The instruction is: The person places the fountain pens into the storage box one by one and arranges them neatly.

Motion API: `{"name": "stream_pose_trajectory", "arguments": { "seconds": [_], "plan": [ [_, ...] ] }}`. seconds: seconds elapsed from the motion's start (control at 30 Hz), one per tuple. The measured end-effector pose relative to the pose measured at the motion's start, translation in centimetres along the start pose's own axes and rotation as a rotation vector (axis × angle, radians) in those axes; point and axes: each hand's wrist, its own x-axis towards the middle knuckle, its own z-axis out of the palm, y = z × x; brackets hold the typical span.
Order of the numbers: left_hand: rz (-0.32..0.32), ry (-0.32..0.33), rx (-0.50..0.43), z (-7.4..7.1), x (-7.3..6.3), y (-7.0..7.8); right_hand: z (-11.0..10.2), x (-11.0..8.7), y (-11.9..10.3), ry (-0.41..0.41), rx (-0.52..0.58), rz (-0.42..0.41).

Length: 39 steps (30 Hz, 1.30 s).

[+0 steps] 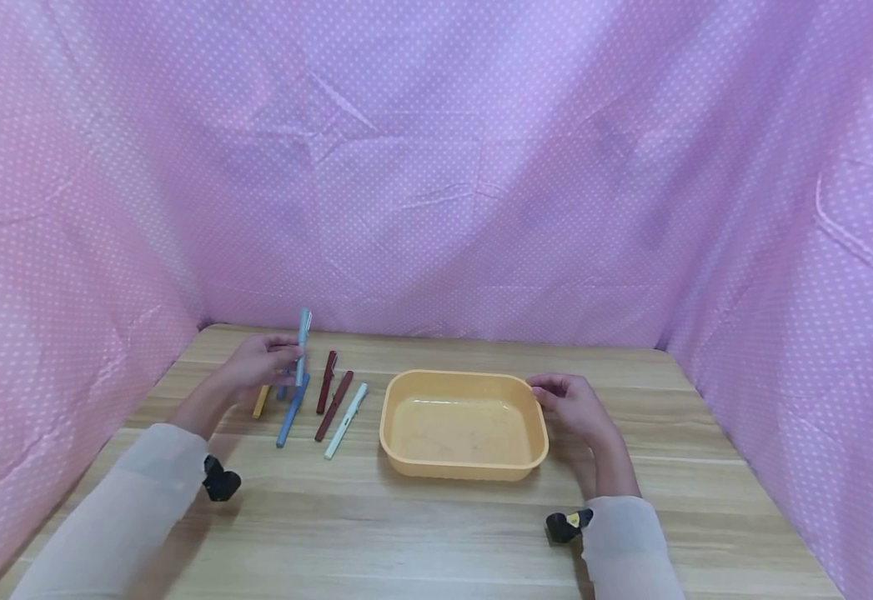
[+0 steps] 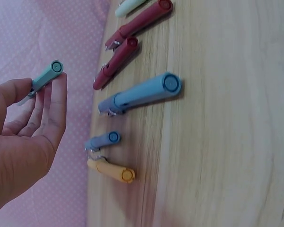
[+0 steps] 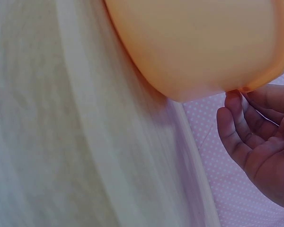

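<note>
Pale green pen [image 1: 303, 335] aloft in left hand [image 1: 258, 364]

Held pen [image 1: 303, 330] pale blue-green; tray [image 1: 466, 429] yellow-orange; cloth [image 1: 436, 167] pink-purple, white-dotted.

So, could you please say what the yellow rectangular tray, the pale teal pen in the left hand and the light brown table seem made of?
Yellow rectangular tray: likely smooth, glossy plastic, given its highlights.
Pale teal pen: even colouring suggests smooth plastic, perhaps painted metal; its shiny clip looks metallic.
Light brown table: streaked grain suggests smooth wood or laminate.
</note>
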Motion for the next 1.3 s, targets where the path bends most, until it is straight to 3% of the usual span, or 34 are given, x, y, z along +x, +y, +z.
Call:
{"name": "stream_pose_trajectory", "arguments": {
  "seconds": [0.73,1.3],
  "plan": [
    [-0.010,-0.076,-0.027,3.3,0.3,1.6,0.1,0.1,-0.1,0.002,0.006,0.009],
    [0.008,-0.095,-0.023,7.4,-0.4,3.8,0.0,-0.1,0.0,-0.017,0.041,0.004]
  ]
}}
